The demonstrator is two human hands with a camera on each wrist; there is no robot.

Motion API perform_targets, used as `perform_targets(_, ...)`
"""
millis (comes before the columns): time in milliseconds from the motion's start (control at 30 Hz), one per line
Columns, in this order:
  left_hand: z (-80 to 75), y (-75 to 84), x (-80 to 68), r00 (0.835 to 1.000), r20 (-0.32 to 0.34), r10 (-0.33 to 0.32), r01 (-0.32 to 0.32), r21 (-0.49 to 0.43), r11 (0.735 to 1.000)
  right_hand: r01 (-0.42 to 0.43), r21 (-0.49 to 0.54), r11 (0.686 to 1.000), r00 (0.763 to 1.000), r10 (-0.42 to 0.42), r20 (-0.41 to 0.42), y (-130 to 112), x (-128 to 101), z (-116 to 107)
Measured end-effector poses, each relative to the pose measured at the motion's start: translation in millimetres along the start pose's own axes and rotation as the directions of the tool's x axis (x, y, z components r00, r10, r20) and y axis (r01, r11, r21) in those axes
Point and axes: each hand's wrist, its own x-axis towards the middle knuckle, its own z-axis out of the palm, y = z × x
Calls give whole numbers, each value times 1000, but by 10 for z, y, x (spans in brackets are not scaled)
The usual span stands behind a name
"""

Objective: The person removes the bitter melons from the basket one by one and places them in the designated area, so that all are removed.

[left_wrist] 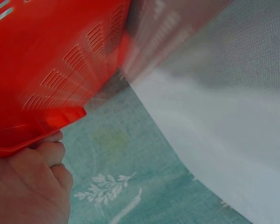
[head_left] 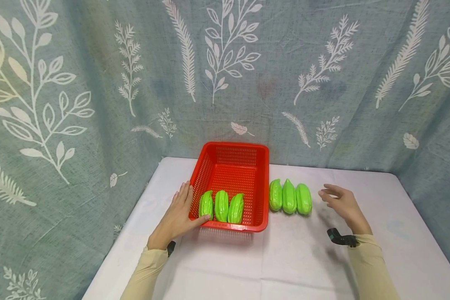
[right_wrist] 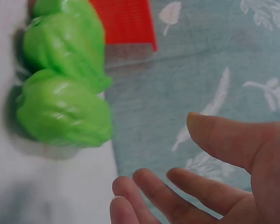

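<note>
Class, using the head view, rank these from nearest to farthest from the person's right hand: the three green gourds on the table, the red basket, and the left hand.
From the right hand:
1. Three green gourds on the table, just to its left.
2. Red basket, beyond those gourds, mid-table.
3. Left hand, on the basket's far left edge.

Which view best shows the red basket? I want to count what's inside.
The head view: the whole red basket shows, with three green gourds inside. The left wrist view shows only its outer wall, the right wrist view only a corner.
</note>
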Motion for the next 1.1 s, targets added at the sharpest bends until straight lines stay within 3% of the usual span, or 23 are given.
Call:
perform_targets(533, -9, 2, 9, 1000, -3, -1, 1, -2, 1000, 186, -22, 982, 981, -187, -51, -590, -101, -56)
perform_targets(1100, -8, 3, 14, 1000, -5, 2, -2, 2, 1000, 219, 45, 975, 975, -220, 21, -1086, -52, 129)
